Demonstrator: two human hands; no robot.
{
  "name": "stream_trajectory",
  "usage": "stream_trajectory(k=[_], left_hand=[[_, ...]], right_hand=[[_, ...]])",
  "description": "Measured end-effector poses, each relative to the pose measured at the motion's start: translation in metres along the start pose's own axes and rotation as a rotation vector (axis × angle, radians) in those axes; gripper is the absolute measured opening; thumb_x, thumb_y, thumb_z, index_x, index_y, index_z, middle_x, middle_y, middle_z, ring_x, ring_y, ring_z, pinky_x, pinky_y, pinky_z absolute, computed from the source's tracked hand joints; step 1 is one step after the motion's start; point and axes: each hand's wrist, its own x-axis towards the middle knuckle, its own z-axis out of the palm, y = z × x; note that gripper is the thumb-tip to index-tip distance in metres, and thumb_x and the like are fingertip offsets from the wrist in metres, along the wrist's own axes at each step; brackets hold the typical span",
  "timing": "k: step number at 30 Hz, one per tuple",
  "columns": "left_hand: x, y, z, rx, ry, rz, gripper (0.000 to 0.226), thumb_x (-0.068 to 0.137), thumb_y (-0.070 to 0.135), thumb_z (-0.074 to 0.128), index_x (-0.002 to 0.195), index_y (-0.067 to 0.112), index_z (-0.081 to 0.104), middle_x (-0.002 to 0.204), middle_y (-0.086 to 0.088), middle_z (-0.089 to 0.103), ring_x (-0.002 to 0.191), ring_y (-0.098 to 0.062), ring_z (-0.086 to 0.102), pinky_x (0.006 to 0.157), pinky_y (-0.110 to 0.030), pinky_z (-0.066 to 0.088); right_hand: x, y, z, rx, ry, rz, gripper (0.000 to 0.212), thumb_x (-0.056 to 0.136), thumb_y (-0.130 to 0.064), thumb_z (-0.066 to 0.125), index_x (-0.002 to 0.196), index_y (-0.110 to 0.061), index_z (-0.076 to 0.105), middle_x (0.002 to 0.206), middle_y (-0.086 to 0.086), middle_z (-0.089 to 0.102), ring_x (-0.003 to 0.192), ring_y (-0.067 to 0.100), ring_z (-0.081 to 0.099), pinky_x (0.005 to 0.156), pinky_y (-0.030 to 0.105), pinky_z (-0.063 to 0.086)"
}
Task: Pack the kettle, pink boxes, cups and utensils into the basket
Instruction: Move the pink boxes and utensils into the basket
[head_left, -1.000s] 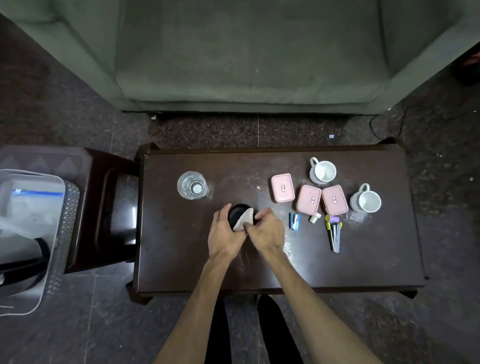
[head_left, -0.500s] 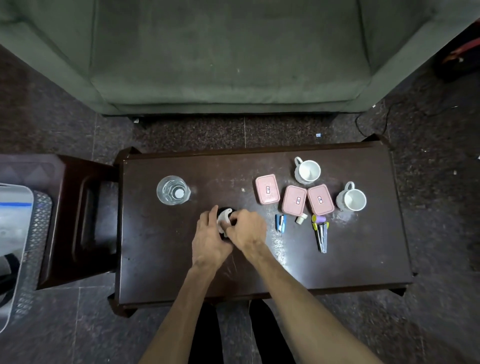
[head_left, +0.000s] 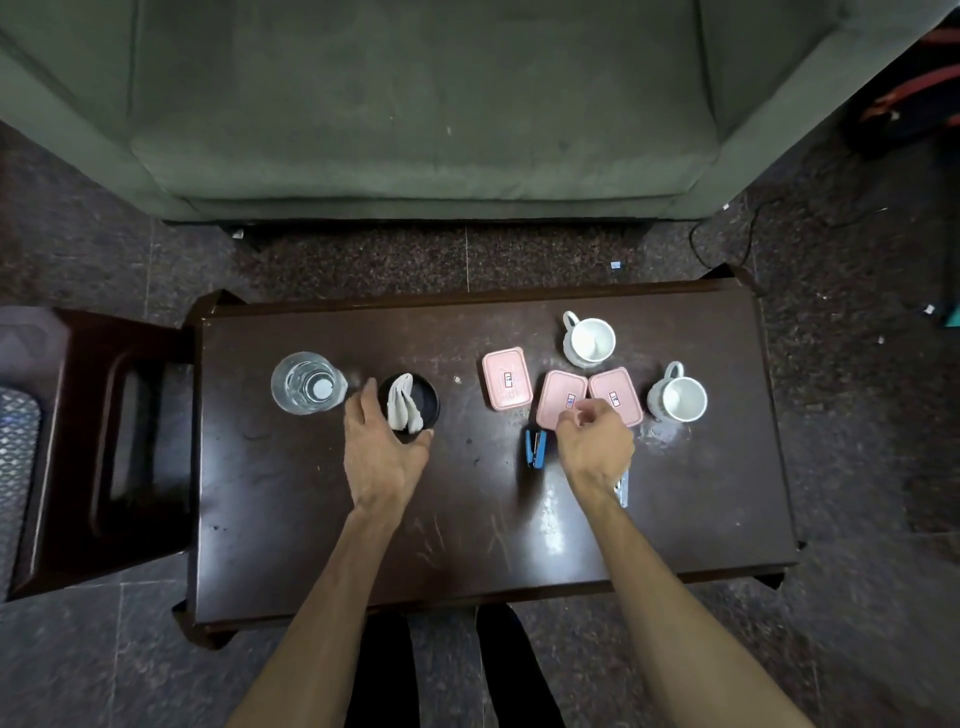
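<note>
left hand (head_left: 382, 452) cups the black dish (head_left: 410, 402), right hand (head_left: 595, 447) loosely curled over the middle pink box (head_left: 558, 397), its long axis running away

Dim room, tabletop (head_left: 363, 545) glare, edges warped

dark brown table (head_left: 311, 519), three pink boxes (head_left: 506, 376), two white cups (head_left: 589, 340), blue stapler (head_left: 536, 448), green sofa (head_left: 415, 104)

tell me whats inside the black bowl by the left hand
A folded white cloth lies inside the black bowl, which the left hand grips at its rim. Whatever sits under the cloth is covered and cannot be seen.
</note>
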Motion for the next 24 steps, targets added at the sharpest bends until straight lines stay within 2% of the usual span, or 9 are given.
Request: stream_trajectory(k=[3,6,8,10,13,16,20,24], left_hand=[[-0.014,0.016,0.006,-0.001,0.224,0.021,0.098,0.067,0.028,0.093,0.149,0.006,0.044,0.154,-0.019,0.041,0.139,-0.039,0.049,0.114,-0.055,0.043],[-0.042,0.04,0.028,-0.117,0.429,0.123,0.056,0.068,0.02,0.082,0.119,0.006,0.063,0.124,-0.013,0.058,0.113,-0.034,0.06,0.094,-0.049,0.049],[-0.056,0.061,0.047,-0.218,0.351,0.152,0.028,0.075,0.014,0.076,0.101,0.011,0.069,0.103,-0.006,0.064,0.092,-0.029,0.065,0.084,-0.046,0.054],[-0.057,0.081,0.065,-0.242,0.152,0.072,0.016,0.085,0.015,0.072,0.101,0.015,0.07,0.098,-0.001,0.066,0.085,-0.026,0.067,0.082,-0.046,0.056],[-0.038,0.103,0.088,-0.293,-0.038,-0.187,0.023,0.096,0.023,0.066,0.116,0.011,0.067,0.116,-0.006,0.07,0.107,-0.031,0.068,0.096,-0.041,0.052],[-0.011,0.11,0.1,-0.323,-0.099,-0.393,0.029,0.099,0.029,0.064,0.12,0.01,0.064,0.118,-0.014,0.074,0.118,-0.036,0.066,0.101,-0.042,0.049],[0.007,0.103,0.104,-0.267,-0.126,-0.41,0.023,0.1,0.025,0.062,0.115,0.009,0.071,0.118,-0.015,0.076,0.117,-0.036,0.068,0.099,-0.041,0.05],[0.008,0.099,0.103,-0.335,-0.132,-0.427,0.02,0.1,0.02,0.062,0.113,0.007,0.071,0.118,-0.017,0.076,0.117,-0.037,0.067,0.1,-0.04,0.05]], right_hand=[[0.013,0.0,0.001,-0.015,0.003,0.026,0.023,0.087,-0.029,0.072,0.106,-0.018,0.074,0.097,0.006,0.079,0.097,0.035,0.073,0.077,0.029,0.043],[0.022,-0.001,0.006,-0.048,-0.005,0.048,0.028,0.087,-0.03,0.071,0.112,-0.017,0.073,0.101,0.007,0.08,0.102,0.036,0.073,0.087,0.035,0.051],[0.026,-0.001,0.009,-0.088,-0.013,0.059,0.034,0.087,-0.033,0.07,0.117,-0.018,0.07,0.103,0.007,0.08,0.104,0.037,0.073,0.094,0.039,0.052],[0.031,-0.001,0.012,-0.126,-0.029,0.061,0.035,0.087,-0.034,0.069,0.117,-0.016,0.07,0.104,0.01,0.079,0.105,0.038,0.072,0.097,0.042,0.052],[0.035,-0.001,0.015,-0.139,-0.036,0.051,0.03,0.085,-0.032,0.07,0.109,-0.014,0.071,0.1,0.01,0.079,0.101,0.038,0.072,0.092,0.041,0.052],[0.039,0.0,0.015,-0.114,-0.032,0.036,0.029,0.086,-0.031,0.072,0.111,-0.015,0.073,0.102,0.008,0.08,0.102,0.036,0.073,0.09,0.038,0.052],[0.04,0.002,0.012,-0.02,-0.021,0.04,0.025,0.091,-0.029,0.072,0.112,-0.018,0.077,0.102,0.002,0.081,0.102,0.031,0.073,0.085,0.03,0.048],[0.041,0.001,0.007,0.088,-0.04,0.064,0.02,0.088,-0.024,0.076,0.106,-0.018,0.079,0.095,-0.001,0.08,0.096,0.025,0.074,0.083,0.027,0.047]])
